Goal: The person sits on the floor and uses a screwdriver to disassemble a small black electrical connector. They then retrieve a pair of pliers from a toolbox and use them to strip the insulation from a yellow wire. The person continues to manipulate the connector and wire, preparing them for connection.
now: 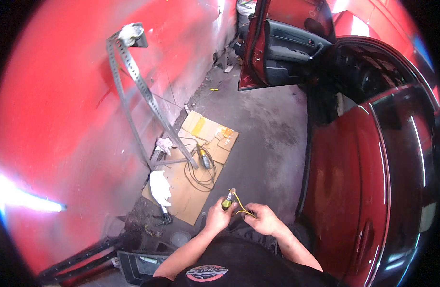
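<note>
My left hand (217, 219) is closed around pliers (226, 204) with yellow-green handles, their metal jaws pointing away from me. A thin yellow wire (238, 200) runs from beside the jaws, and its other end lies in my right hand (262, 220), pinched between thumb and fingers. The wire bends in a loose curve between the two hands, and a short yellow length sticks out to the left of my right fingers. Whether the jaws bite on the wire is too small to make out. Both hands are held in front of my dark shirt, above the grey floor.
A dark red car (344, 191) stands along my right, its far door (291, 45) swung open. Flattened cardboard (184, 201) lies front left, bearing a coiled-cord work lamp (204, 158). A perforated metal stand (148, 93) leans there. Beside me sits a dark bin (129, 268).
</note>
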`<state>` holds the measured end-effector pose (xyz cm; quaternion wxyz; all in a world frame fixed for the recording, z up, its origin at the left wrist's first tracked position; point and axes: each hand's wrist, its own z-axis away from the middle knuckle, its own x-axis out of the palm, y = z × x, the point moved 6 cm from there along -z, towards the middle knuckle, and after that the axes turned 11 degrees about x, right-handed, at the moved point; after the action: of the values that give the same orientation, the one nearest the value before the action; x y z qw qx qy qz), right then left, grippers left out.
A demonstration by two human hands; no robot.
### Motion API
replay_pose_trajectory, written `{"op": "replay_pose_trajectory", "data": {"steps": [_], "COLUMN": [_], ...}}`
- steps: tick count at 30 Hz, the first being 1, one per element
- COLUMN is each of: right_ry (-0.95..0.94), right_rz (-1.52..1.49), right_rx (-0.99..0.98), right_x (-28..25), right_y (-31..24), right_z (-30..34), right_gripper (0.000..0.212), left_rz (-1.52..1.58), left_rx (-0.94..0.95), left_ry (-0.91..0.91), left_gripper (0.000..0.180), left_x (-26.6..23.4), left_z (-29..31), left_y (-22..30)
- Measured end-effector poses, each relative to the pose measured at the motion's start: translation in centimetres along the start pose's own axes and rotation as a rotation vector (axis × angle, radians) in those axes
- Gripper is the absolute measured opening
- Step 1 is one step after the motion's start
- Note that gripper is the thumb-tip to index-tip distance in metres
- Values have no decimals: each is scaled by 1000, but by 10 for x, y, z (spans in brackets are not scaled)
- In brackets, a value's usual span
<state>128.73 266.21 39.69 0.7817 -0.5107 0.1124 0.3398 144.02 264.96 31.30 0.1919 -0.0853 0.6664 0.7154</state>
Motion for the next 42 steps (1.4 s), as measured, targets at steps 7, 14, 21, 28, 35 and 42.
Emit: {"op": "replay_pose_trajectory", "data": {"steps": [7, 14, 21, 28, 35, 42], "right_ry": [139, -1, -90, 103, 546, 725], "right_rz": [-534, -1403, -1393, -1205, -1084, -1521], "right_rx": [-373, -123, -46, -58, 196, 403], "right_x": [-115, -236, -337, -406, -480, -575], "right_y": [-45, -66, -149, -199, -184, -150], "right_z": [-242, -534, -728, -959, -1239, -1333], "right_gripper": [17, 32, 34, 32, 33, 33], "left_rz": [103, 310, 108, 158, 433, 453], "left_rx": [-49, -140, -42, 40, -345, -530], "left_ry": [-96, 79, 295, 192, -146, -230], "left_gripper": [29, 24, 27, 26, 16, 22], "left_x": [6, -7, -64, -95, -91, -51], "left_z": [-254, -515, -732, -978, -1251, -1407], "left_y": [8, -3, 60, 23, -19, -20]}}
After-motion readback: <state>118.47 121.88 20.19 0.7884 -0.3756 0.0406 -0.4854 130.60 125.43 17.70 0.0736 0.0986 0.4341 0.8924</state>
